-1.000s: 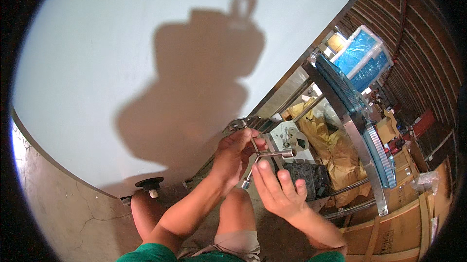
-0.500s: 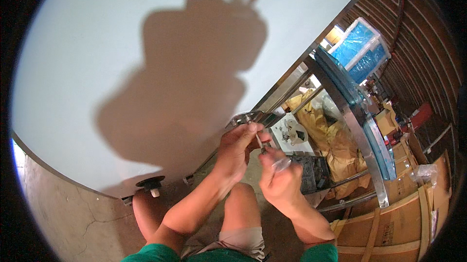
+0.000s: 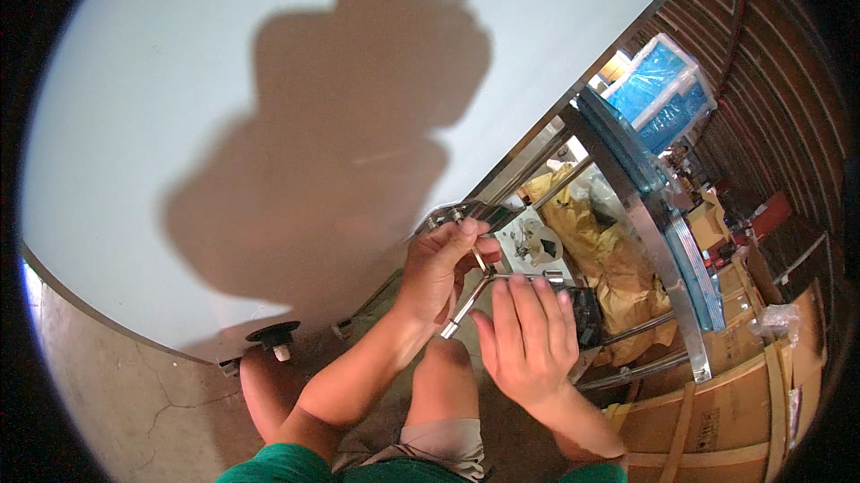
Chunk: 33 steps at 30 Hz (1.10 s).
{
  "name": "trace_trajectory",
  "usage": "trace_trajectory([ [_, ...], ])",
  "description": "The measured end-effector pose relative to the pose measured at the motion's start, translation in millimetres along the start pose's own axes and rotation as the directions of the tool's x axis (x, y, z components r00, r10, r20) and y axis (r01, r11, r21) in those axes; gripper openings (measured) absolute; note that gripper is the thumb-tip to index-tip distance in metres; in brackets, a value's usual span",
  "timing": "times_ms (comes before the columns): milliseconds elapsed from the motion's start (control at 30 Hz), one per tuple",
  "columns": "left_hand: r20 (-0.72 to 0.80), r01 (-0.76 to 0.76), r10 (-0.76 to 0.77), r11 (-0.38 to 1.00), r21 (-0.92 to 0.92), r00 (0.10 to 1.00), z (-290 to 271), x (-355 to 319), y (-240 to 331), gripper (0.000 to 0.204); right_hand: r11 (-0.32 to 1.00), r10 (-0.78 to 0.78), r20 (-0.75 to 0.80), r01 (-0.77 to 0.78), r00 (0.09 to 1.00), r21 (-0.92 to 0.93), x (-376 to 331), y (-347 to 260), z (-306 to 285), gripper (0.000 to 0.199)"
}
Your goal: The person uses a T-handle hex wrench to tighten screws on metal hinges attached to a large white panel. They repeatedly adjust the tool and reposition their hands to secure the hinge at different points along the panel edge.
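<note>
A shiny three-armed socket wrench (image 3: 464, 307) stands at the edge of a large white panel (image 3: 134, 142). My left hand (image 3: 432, 270) is closed around its upper arm, thumb on top, close to a shiny metal bracket (image 3: 494, 213) at the panel's edge. What the socket end sits on is hidden by my fingers. My right hand (image 3: 530, 344) is open, fingers stretched out together and thumb apart. Its fingertips lie against the wrench arm that points right, while the third arm slants down toward my knee.
Right of my hands runs a metal frame (image 3: 658, 241) with tubular bars and blue-wrapped parts. Crumpled brown paper (image 3: 618, 281) and a black crate (image 3: 587, 317) lie behind it. A large cardboard box (image 3: 726, 425) stands at lower right. A black round foot (image 3: 274, 334) projects from the panel's lower edge.
My right hand has gone from closed fingers, blurred over the wrench, to a flat open hand beside it. The wrench's arms now show clearly. My left hand keeps its hold.
</note>
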<state>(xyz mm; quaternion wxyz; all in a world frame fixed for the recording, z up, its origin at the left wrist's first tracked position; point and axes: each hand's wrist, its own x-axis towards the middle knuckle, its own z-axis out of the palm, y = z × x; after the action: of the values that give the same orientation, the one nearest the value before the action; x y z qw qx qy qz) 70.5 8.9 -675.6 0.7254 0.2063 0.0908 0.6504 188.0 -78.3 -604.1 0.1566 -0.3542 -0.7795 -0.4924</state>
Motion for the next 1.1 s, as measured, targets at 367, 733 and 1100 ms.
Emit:
trace_trajectory([
  [367,0.041,0.003,-0.005,1.0,0.031,0.999,-3.7,0.4,-3.7,0.045,0.917,0.185,0.034,-0.185,0.982,0.352,9.0,-3.0,34.6,0.04],
  [733,0.034,0.043,-0.048,0.989,0.138,0.998,-8.3,-3.7,5.0,0.037,-0.352,0.441,0.629,-0.522,0.64,0.777,6.9,-42.2,44.4,0.041],
  [1100,0.051,-0.288,0.289,0.957,-0.024,0.956,9.0,-24.2,-1.6,0.028,0.85,0.154,0.02,-0.143,0.988,0.508,31.5,0.4,6.5,0.049],
])
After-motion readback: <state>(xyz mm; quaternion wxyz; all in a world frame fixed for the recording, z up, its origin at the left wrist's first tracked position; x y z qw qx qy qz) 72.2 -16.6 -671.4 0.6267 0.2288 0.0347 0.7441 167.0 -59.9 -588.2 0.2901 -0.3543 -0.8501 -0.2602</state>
